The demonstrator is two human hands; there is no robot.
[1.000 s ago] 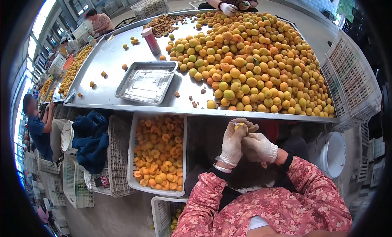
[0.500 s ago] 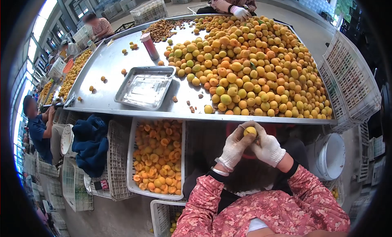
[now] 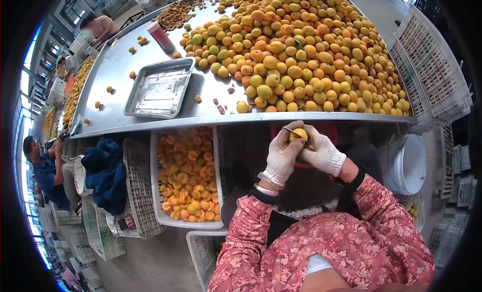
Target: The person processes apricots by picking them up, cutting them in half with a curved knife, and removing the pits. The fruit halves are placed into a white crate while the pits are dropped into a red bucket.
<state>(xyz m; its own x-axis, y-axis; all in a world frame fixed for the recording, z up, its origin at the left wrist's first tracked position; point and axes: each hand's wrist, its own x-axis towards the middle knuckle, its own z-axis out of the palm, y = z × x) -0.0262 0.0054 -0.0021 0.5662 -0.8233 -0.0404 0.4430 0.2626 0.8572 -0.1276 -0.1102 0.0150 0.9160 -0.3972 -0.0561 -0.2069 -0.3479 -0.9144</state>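
Just past the table's front edge, my two white-gloved hands meet around a yellow apricot (image 3: 298, 134). My left hand (image 3: 282, 156) is closed on the fruit from the left, with its thumb against it. A thin knife blade (image 3: 289, 130) lies across the apricot. My right hand (image 3: 325, 154) is closed at the fruit's right side, apparently on the knife, whose handle is mostly hidden by the fingers. Above them, a large heap of whole apricots (image 3: 301, 66) covers the right of the metal table (image 3: 113, 113). Beneath my hands is a red container (image 3: 329, 132), partly hidden.
A steel tray (image 3: 158, 88) and a red cup (image 3: 160, 37) stand on the table. Below its edge sits a white crate (image 3: 154, 201) of halved apricots (image 3: 188, 176). A white bucket (image 3: 409, 164) and stacked crates (image 3: 427, 66) stand right. Another person (image 3: 47, 166) sits at left.
The knife blade now shows across the apricot, where only the fruit was visible before. My hands stay together around it. The view has tilted down, so the table sits higher in it.
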